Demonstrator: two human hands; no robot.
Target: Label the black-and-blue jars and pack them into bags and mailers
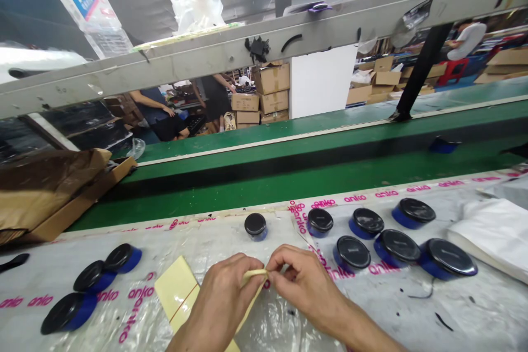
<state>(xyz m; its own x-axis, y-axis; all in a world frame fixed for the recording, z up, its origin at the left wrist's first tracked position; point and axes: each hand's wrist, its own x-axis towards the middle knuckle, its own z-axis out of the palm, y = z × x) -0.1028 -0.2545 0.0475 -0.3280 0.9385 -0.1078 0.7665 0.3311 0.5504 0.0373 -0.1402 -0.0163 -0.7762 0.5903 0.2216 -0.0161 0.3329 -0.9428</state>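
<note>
The plastic-covered table [157, 253] carries round black-lidded containers [398, 247] to either side of both hands. Above it, the left hand [226, 297] pinches a pale yellow strip [253, 291] between thumb and fingers, and the right hand [303, 286] has its fingertips closed together at the strip's upper end, near a flat yellow stack [177, 289].

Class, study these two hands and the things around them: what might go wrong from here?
The yellow strip is pinched in the fingertips of the left hand and right hand; it looks thin, so a hard pull might tear or crease it.

The yellow sheets lie right beside the left hand, which may nudge them out of place.

The lone black-topped round container stands just beyond the fingers, so a forward reach could knock it.
</note>
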